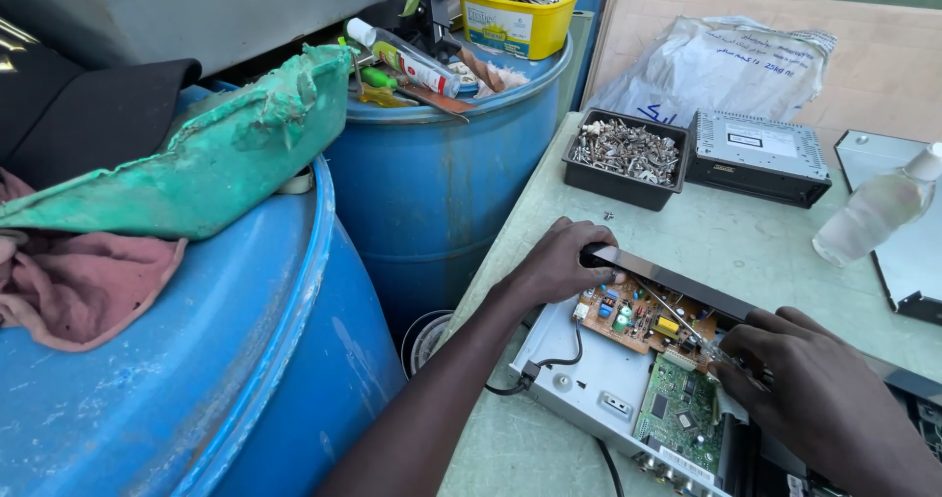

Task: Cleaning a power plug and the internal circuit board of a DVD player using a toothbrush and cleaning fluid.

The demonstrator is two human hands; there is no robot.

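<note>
An opened electronic box (599, 384) lies on the pale green table (746, 242), its cover off. Inside are a brown circuit board (643, 313) and a green circuit board (682, 414). My left hand (559, 261) grips the box's far left corner and holds it steady. My right hand (819, 399) is closed around a screwdriver (682, 325), whose thin shaft slants up and left with its tip down on the brown board. A black cable (549, 365) leaves the box at its left side.
A black tray of screws (623, 154), a closed grey box (756, 154), a clear plastic bottle (873, 212) and a metal cover (908, 252) share the table. Two blue drums (432, 183) (196, 360) carrying cloths, a green bag and a yellow tub stand on the left.
</note>
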